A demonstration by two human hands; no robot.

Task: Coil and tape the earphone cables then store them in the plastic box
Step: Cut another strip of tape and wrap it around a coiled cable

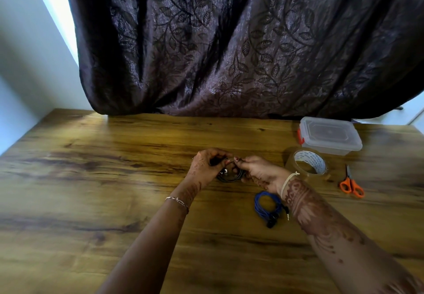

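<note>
Tape roll [307, 164] between box [330, 135], scissors [351, 184].

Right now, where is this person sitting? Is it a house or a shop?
Probably a room in a house, though I can't be sure. A heavy leaf-patterned curtain hangs behind a wooden table, beside a plain painted wall, and the tape roll and scissors look like ordinary household things.

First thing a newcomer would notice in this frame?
Both hands, left and right, meet mid-table, pinching a black cable coil. A blue coil lies just nearer, by the right forearm. To the right sit a tape roll, orange scissors and the closed plastic box.
</note>
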